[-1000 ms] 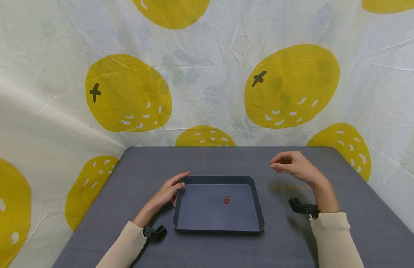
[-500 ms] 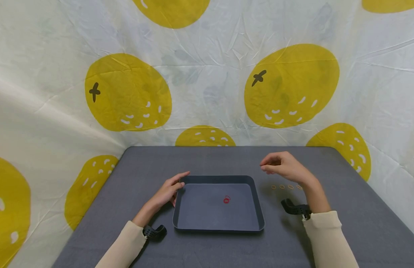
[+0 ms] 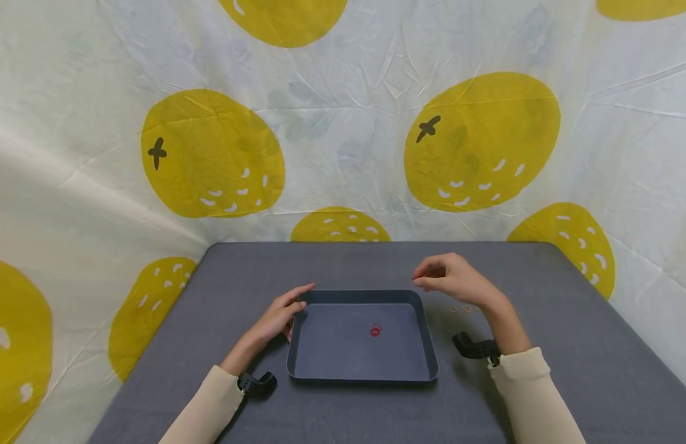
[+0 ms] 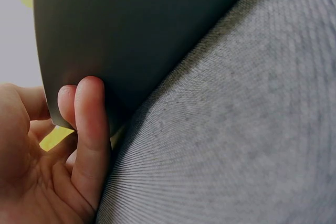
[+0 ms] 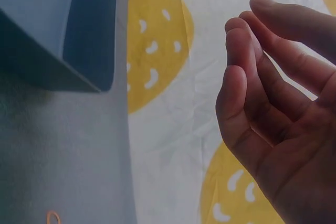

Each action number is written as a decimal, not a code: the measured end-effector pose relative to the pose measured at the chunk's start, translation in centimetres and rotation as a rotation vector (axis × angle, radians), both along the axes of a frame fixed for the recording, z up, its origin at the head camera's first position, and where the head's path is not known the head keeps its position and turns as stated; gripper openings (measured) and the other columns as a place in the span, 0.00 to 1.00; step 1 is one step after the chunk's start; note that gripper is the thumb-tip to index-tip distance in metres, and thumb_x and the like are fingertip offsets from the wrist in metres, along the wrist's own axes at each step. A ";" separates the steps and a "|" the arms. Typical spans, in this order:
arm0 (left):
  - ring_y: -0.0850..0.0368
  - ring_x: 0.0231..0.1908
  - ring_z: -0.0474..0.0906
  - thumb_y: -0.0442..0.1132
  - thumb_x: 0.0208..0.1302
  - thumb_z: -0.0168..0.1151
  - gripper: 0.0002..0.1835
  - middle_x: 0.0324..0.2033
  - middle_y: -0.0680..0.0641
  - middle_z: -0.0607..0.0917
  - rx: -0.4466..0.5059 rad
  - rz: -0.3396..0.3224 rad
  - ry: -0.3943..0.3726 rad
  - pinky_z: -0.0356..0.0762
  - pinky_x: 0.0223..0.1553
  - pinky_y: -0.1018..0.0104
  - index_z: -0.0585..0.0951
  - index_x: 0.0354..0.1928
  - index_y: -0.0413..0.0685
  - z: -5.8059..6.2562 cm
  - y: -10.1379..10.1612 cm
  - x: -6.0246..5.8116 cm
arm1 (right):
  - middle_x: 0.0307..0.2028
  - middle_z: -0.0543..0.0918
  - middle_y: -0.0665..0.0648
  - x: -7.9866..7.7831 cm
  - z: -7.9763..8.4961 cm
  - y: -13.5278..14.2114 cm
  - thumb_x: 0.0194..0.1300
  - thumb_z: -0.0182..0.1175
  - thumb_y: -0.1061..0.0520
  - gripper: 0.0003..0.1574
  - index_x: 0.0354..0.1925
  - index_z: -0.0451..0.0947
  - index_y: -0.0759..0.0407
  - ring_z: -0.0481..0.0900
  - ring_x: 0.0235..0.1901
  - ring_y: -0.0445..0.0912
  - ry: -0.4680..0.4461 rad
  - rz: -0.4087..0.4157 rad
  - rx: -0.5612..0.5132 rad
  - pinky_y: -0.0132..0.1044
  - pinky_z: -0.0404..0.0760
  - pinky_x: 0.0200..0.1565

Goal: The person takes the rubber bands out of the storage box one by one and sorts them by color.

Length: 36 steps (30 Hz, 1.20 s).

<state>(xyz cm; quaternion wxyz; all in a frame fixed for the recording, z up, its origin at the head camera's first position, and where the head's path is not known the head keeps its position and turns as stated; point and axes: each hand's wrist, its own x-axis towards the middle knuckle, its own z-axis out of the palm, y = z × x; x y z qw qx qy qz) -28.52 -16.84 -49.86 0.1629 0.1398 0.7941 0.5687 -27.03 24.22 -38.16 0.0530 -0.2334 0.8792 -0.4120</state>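
Left hand (image 3: 276, 317) pinches tray (image 3: 329, 354) at ten o'clock: keep steady. Right hand (image 3: 456, 279) at two o'clock, fingers bent; cannot tell if gripping. Red loops (image 3: 375, 332) inside tray; orange loops (image 3: 453, 309) outside, three o'clock: avoid brushing.

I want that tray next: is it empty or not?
Not empty: in the head view, small red loops lie on the floor of the tray.

No words, letters, numbers or brand names are showing clearly enough to read. The big cloth (image 3: 343, 148) is carrying only drawings, and no readable writing is showing on the tray (image 3: 337, 348), the table (image 3: 365, 419) or the sleeves (image 3: 534, 394).
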 end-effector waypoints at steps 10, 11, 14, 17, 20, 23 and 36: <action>0.55 0.10 0.70 0.46 0.75 0.48 0.24 0.12 0.49 0.69 0.006 -0.004 0.001 0.79 0.16 0.48 0.64 0.71 0.69 0.0 0.2 -0.1 | 0.34 0.85 0.52 0.0 -0.6 -2.0 0.64 0.64 0.52 0.08 0.40 0.83 0.52 0.83 0.33 0.48 -0.003 0.048 0.007 0.38 0.83 0.37; 0.55 0.10 0.70 0.46 0.75 0.47 0.24 0.12 0.49 0.70 0.006 -0.005 0.002 0.79 0.16 0.49 0.64 0.71 0.69 0.0 0.2 -0.2 | 0.34 0.85 0.52 0.1 -0.7 -2.2 0.64 0.64 0.52 0.08 0.40 0.83 0.51 0.83 0.33 0.48 -0.011 0.050 0.007 0.38 0.83 0.37; 0.55 0.10 0.71 0.45 0.75 0.47 0.24 0.11 0.49 0.70 0.006 -0.007 0.000 0.79 0.16 0.50 0.64 0.71 0.69 0.1 0.3 -0.2 | 0.34 0.85 0.52 0.2 -0.8 -2.9 0.64 0.64 0.53 0.08 0.41 0.83 0.52 0.82 0.31 0.46 -0.023 0.061 0.009 0.38 0.81 0.36; 0.55 0.10 0.71 0.45 0.75 0.47 0.25 0.11 0.48 0.70 0.008 -0.014 0.005 0.79 0.16 0.51 0.64 0.71 0.67 0.1 0.2 -0.2 | 0.34 0.85 0.53 0.4 -0.7 -3.6 0.63 0.65 0.53 0.08 0.41 0.83 0.52 0.81 0.30 0.44 -0.037 0.075 0.001 0.36 0.80 0.34; 0.56 0.10 0.71 0.46 0.75 0.48 0.25 0.11 0.48 0.70 0.008 -0.018 0.009 0.79 0.15 0.52 0.63 0.72 0.65 0.1 0.1 -0.1 | 0.34 0.86 0.54 0.5 -0.8 -4.3 0.63 0.65 0.52 0.08 0.40 0.84 0.51 0.82 0.30 0.42 -0.037 0.097 0.003 0.35 0.80 0.33; 0.55 0.10 0.71 0.46 0.75 0.48 0.25 0.13 0.48 0.70 0.009 -0.025 0.015 0.79 0.15 0.52 0.63 0.72 0.64 0.1 0.0 -0.1 | 0.34 0.86 0.53 0.4 -1.1 -4.9 0.62 0.66 0.52 0.06 0.38 0.84 0.50 0.82 0.30 0.41 -0.028 0.122 0.011 0.35 0.80 0.31; 0.55 0.10 0.71 0.46 0.75 0.48 0.25 0.15 0.47 0.71 0.005 -0.011 0.010 0.79 0.17 0.48 0.63 0.72 0.65 -0.2 -0.2 -0.1 | 0.35 0.87 0.56 -0.2 -3.6 -7.2 0.62 0.65 0.54 0.06 0.37 0.84 0.55 0.83 0.32 0.46 -0.026 0.231 0.039 0.32 0.81 0.35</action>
